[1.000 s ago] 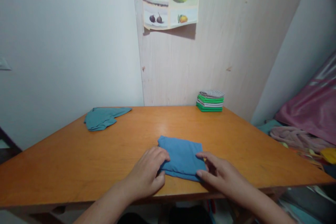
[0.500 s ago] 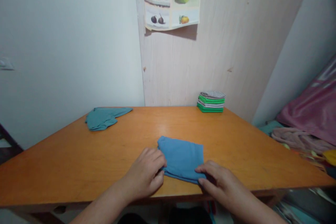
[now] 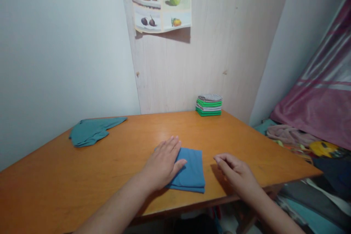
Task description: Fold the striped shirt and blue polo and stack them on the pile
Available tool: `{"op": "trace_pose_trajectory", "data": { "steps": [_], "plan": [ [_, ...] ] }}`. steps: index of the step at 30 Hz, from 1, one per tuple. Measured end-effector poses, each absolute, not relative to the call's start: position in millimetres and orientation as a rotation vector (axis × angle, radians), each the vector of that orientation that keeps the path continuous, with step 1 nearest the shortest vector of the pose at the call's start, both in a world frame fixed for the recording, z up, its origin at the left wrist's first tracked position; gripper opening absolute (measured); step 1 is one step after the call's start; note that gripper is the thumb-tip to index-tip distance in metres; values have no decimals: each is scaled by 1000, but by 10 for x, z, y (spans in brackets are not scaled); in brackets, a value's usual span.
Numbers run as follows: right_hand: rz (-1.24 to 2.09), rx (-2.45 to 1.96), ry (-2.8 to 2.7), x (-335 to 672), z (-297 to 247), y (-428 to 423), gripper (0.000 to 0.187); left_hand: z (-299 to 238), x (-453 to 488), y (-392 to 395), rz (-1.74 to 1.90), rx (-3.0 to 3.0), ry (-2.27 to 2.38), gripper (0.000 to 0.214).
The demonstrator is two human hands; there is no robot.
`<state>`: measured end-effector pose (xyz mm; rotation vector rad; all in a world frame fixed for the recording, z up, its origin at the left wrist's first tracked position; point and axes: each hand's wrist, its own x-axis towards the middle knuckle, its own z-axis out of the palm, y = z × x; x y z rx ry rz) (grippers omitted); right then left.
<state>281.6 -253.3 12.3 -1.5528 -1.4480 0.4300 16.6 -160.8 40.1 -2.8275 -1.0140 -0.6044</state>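
Note:
A folded blue cloth (image 3: pixel 190 173) lies near the front edge of the orange wooden table (image 3: pixel 115 161). My left hand (image 3: pixel 164 161) rests flat on the cloth's left half, fingers stretched out and together. My right hand (image 3: pixel 235 170) hovers just right of the cloth, apart from it, fingers loosely curled and holding nothing.
A crumpled teal cloth (image 3: pixel 91 130) lies at the table's far left. A stack of folded green and grey striped cloths (image 3: pixel 209 105) stands at the back by the wooden panel. A heap of clothes (image 3: pixel 307 142) lies off the table's right edge. A fruit poster (image 3: pixel 160 5) hangs above.
The cloth has been folded narrower. My left hand went from gripping its left edge to lying flat on it. My right hand let go and moved off to the right.

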Motion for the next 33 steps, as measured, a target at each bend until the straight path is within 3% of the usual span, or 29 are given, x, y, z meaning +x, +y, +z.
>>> {"op": "trace_pose_trajectory", "data": {
  "steps": [5, 16, 24, 33],
  "plan": [
    [400, -1550, -1445, 2968, 1, -2477, 35, 149, 46, -1522, -339, -2896, -1136, 74],
    [461, -1579, -1658, 2921, -32, -2121, 15, 60, -87, -1441, -362, -2886, -1082, 77],
    [721, -1510, -1787, 2823, 63, -1827, 5, 45, -127, -1433, -380, -2878, -1041, 81],
    [976, -1277, -1596, 2660, 46, -1557, 13, 82, -113, -1480, -315, -2889, -1079, 82]
  ]
}}
